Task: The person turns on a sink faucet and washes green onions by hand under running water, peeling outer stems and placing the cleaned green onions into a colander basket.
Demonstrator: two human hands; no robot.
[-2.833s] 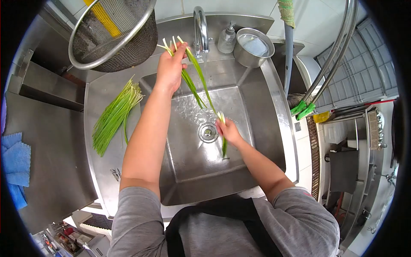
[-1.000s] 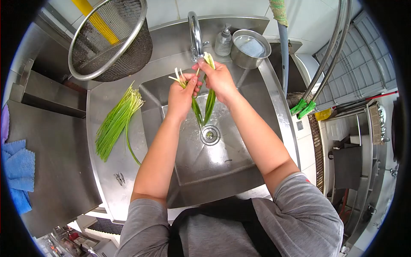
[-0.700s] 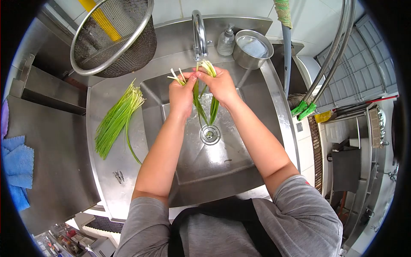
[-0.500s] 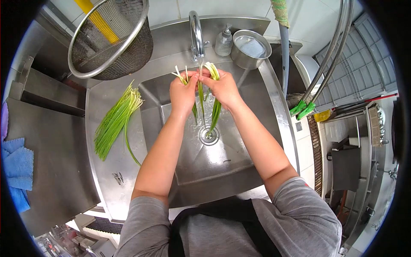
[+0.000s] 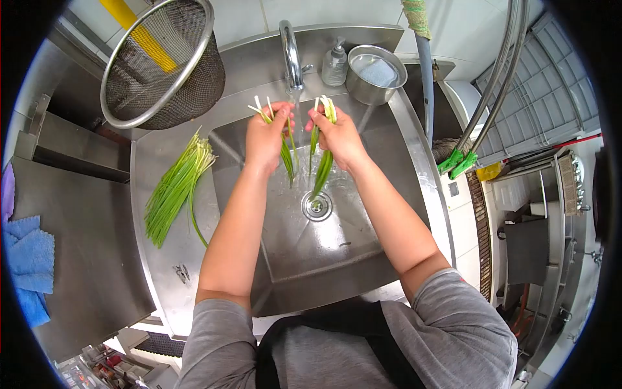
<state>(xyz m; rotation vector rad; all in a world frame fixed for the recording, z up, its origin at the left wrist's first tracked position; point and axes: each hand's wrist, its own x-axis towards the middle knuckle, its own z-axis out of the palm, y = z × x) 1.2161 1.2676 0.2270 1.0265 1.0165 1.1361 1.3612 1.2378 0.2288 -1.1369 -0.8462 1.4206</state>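
My left hand (image 5: 264,139) is closed round a few green stalks (image 5: 286,157), their white ends sticking up above the fingers. To its right, my right hand (image 5: 340,139) grips another small bunch of green stalks (image 5: 322,174), whose leaves hang toward the drain (image 5: 316,205). The two hands are apart, one on each side of water running from the faucet (image 5: 291,58) into the steel sink (image 5: 324,249). A larger pile of green stalks (image 5: 173,188) lies on the ledge left of the sink, with one long stalk trailing from it.
A mesh strainer (image 5: 207,78) with a yellow strip stands at the back left. Behind the sink are a pump bottle (image 5: 335,63) and a metal pot (image 5: 369,92). A blue cloth (image 5: 31,256) lies at far left. Hoses (image 5: 425,84) hang at the right.
My hands were together under the faucet and have moved apart, each with stalks in it. Earlier, my right hand was lower, over the sink's right part, with stalks.
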